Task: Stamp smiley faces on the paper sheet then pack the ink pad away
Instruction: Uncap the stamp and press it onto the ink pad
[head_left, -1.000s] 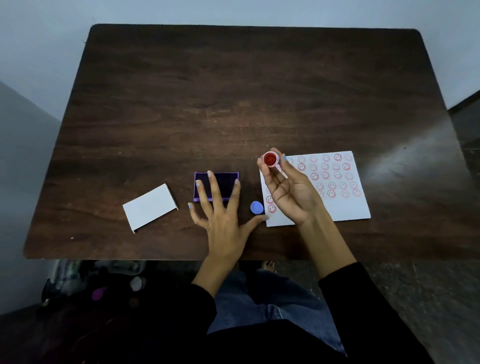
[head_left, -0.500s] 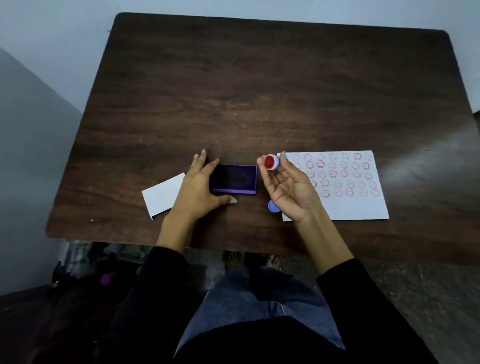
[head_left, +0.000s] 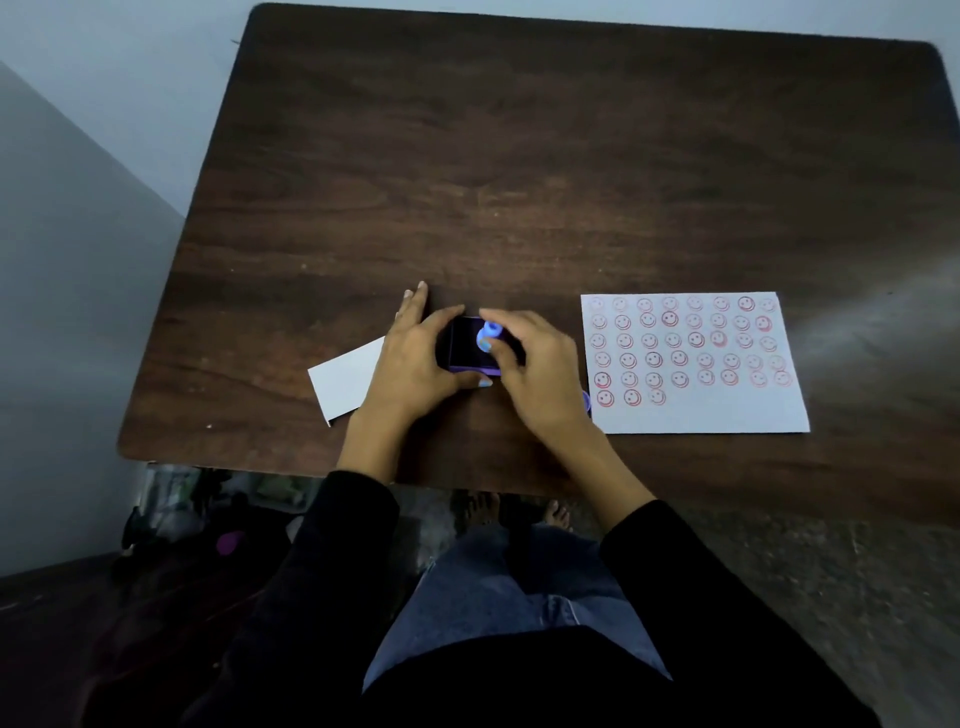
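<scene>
The right fingers are pinching the small blue stamp and pressing it down onto the dark face of the ink pad; the fingertips are closed around the stamp's body, so its contact with the ink is hidden and I cannot tell whether it is sitting flat. The right hand is arching over the pad's near right corner. The left hand is bracing the pad from the other side, thumb along the near edge and index finger curling over the far edge, clamped on its case, with the remaining fingers spreading out on the table.

To ink well, I judge the stamp should be going straight down, level, with a light dab rather than a hard push, so the face is loading evenly and not flooding. The left hand should be holding the pad steady so it is not sliding.

Just right of the hands, the paper is lying flat, rows of red smileys filling most of it; the bottom row is only started, leaving blank space. A blue cap is peeking out at the paper's left edge, under the right wrist. A white card, possibly the pad's sleeve, is lying left of the left hand.
</scene>
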